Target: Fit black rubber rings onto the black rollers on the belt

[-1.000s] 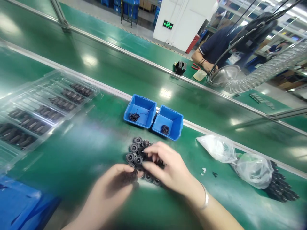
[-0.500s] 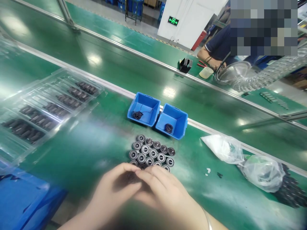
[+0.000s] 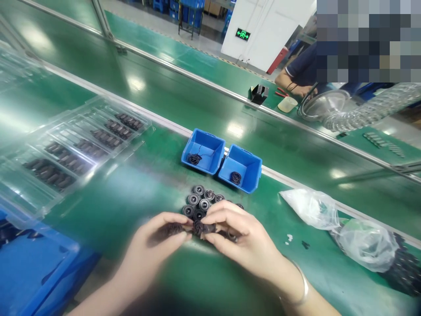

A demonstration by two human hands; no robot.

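My right hand [image 3: 246,237] is closed, thumb and fingers pinching a small black cylindrical part [image 3: 208,228] with a swirled end. My left hand [image 3: 154,245] is closed around another dark part [image 3: 171,229], largely shaded by the fingers, its kind unclear. Its fingertips come close to the swirled end; whether they touch it I cannot tell. Just beyond the hands, black round parts [image 3: 193,199] stand upright in close rows on the green table. Some show ringed tops, others swirled ones. My right hand covers much of the rows.
Two blue bins [image 3: 204,151] hold thin black rings. Clear trays [image 3: 98,162] of dark parts lie left, above a blue crate [image 3: 29,272]. Plastic bags [image 3: 365,243] and a dark heap [image 3: 404,267] are on the right. Across a metal rail [image 3: 210,94], a person's arm [image 3: 292,85] rests.
My hands have moved apart, exposing the black part between them. My right hand has shifted right and up, over the rows. The whole view has shifted slightly.
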